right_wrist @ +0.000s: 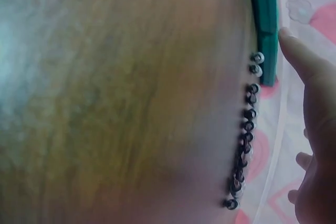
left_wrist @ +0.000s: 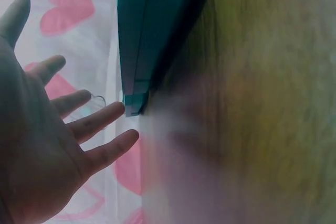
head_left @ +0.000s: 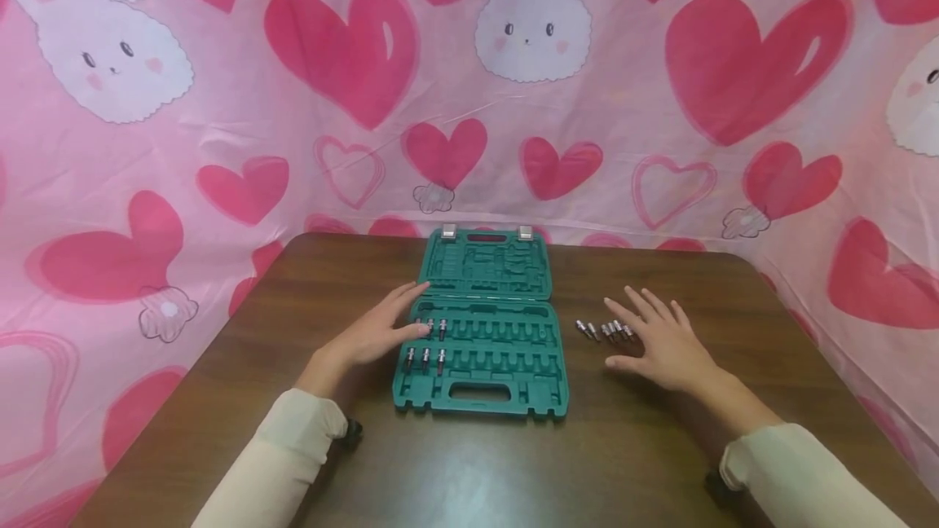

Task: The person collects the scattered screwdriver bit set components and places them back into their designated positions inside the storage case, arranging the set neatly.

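Note:
A green plastic tool case (head_left: 480,407) lies unfolded on the table, its lid flat toward the wall. Three bit sockets (head_left: 425,360) stand at the left of its lower row; more sit at the left of the upper row, partly hidden by a thumb. My left hand (head_left: 370,332) hovers at the case's left edge, fingers spread and holding nothing. Right of the case, several loose bit sockets (head_left: 607,331) lie in a line on the table. Beside them my right hand (head_left: 669,349) is held with fingers spread and nothing in it; the right wrist view shows the sockets (right_wrist: 249,114) lined up.
The brown wooden table (head_left: 469,471) reaches back to a pink cloth wall (head_left: 623,104) with hearts and rabbits. Unfilled slots (head_left: 506,361) run along the right of both case rows. Two silvery latches (head_left: 450,231) stand at the lid's far edge.

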Demonstrator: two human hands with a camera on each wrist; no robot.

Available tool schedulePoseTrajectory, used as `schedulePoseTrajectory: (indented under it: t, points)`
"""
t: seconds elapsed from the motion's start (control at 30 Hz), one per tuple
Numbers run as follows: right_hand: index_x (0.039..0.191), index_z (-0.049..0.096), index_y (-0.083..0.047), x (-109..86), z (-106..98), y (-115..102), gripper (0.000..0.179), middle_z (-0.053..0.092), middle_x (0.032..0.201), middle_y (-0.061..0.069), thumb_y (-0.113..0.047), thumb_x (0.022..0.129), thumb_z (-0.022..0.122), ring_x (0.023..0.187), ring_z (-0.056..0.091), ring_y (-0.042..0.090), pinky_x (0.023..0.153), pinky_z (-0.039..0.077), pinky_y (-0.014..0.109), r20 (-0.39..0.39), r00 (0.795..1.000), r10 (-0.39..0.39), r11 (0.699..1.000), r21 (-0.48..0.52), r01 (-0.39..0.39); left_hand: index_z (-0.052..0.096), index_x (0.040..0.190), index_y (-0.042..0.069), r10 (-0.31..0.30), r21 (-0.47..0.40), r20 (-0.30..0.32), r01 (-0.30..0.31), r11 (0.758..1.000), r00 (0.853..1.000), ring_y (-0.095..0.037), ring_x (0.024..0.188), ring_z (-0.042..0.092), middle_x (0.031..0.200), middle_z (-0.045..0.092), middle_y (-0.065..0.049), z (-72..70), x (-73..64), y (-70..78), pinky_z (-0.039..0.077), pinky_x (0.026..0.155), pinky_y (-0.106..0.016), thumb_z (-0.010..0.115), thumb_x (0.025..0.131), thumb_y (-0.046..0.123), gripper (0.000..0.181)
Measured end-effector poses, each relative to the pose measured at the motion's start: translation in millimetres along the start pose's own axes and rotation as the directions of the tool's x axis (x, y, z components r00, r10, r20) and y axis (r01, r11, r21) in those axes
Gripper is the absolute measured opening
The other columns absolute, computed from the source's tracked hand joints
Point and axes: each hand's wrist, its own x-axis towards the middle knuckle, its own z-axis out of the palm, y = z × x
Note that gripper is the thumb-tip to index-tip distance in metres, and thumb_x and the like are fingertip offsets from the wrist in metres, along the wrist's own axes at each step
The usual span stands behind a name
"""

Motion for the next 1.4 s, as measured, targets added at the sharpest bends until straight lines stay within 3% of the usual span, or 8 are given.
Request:
schedulePoseTrajectory:
  t: [0.2,0.4,0.6,0.83,1.03,1.23,1.4]
  points:
    - [0.153,0.032,-0.027,-3.0,-5.2,7.0,0.096,0.024,0.156,0.018,-0.061,0.074,0.075,0.139,0.02,0.046,0.099,0.018,0.074,-0.03,0.999,0.019,1.0,0.025,-0.019,0.026,0.155,0.023,0.036,-0.063,-0.005,-0.036,0.997,0.999,-0.038,0.138,0.031,0.158,0.021,-0.012,4.3,2.4,-4.3,0.026,0.103,-0.066,0.054,0.093,0.056,0.077]
    - [0.151,0.037,-0.022,-5.1,-6.5,15.6,0.094,0.023,0.155,0.021,-0.061,0.074,0.076,0.138,0.021,0.048,0.092,0.027,0.076,-0.041,0.999,0.012,0.999,0.043,-0.01,0.027,0.155,0.025,0.01,-0.168,-0.015,-0.012,0.986,1.0,-0.037,0.128,0.044,0.155,0.028,-0.007,5.5,2.5,-9.4,0.036,0.1,-0.062,0.055,0.095,0.05,0.071]
    - [0.15,0.038,-0.023,-9.3,-7.6,22.7,0.095,0.025,0.154,0.021,-0.058,0.073,0.078,0.133,0.025,0.051,0.087,0.028,0.077,-0.061,0.997,0.042,0.995,0.093,-0.037,0.025,0.155,0.021,-0.019,-0.257,-0.027,0.012,0.966,0.999,-0.036,0.121,0.048,0.153,0.03,-0.014,4.5,4.2,-12.0,0.038,0.099,-0.059,0.055,0.097,0.043,0.069]
    - [0.15,0.038,-0.022,-12.4,-7.0,27.1,0.094,0.029,0.149,0.025,-0.056,0.073,0.079,0.126,0.029,0.054,0.086,0.028,0.077,-0.078,0.993,0.092,0.986,0.146,-0.08,0.025,0.154,0.014,-0.053,-0.312,-0.009,0.048,0.949,0.999,-0.036,0.118,0.053,0.153,0.032,-0.016,3.3,8.2,-19.9,0.04,0.098,-0.058,0.063,0.094,0.025,0.072]
    - [0.151,0.037,-0.025,-17.5,-6.0,33.1,0.094,0.034,0.138,0.029,-0.051,0.073,0.082,0.116,0.034,0.05,0.078,0.037,0.07,-0.103,0.983,0.151,0.978,0.164,-0.133,0.024,0.154,0.006,-0.075,-0.354,0.062,0.092,0.931,0.995,-0.036,0.109,0.06,0.147,0.037,-0.026,-0.1,7.9,-22.4,0.038,0.1,-0.058,0.068,0.091,0.018,0.077]
    - [0.15,0.038,-0.02,-22.2,-6.0,41.3,0.094,0.041,0.119,0.028,-0.05,0.073,0.082,0.103,0.038,0.044,0.067,0.041,0.06,-0.076,0.976,0.204,0.963,0.197,-0.186,0.028,0.152,0.005,-0.13,-0.412,0.059,0.143,0.9,0.99,-0.033,0.101,0.065,0.141,0.042,-0.027,0.8,7.0,-28.3,0.048,0.091,-0.051,0.071,0.088,0.013,0.077]
    - [0.149,0.039,-0.016,-25.1,-5.3,47.0,0.092,0.046,0.101,0.022,-0.047,0.074,0.082,0.09,0.043,0.038,0.064,0.041,0.05,-0.071,0.978,0.195,0.961,0.211,-0.177,0.033,0.151,0.01,-0.151,-0.463,0.058,0.161,0.872,0.987,-0.029,0.094,0.067,0.13,0.05,-0.024,3.9,7.1,-35.7,0.055,0.081,-0.042,0.075,0.086,0.014,0.078]
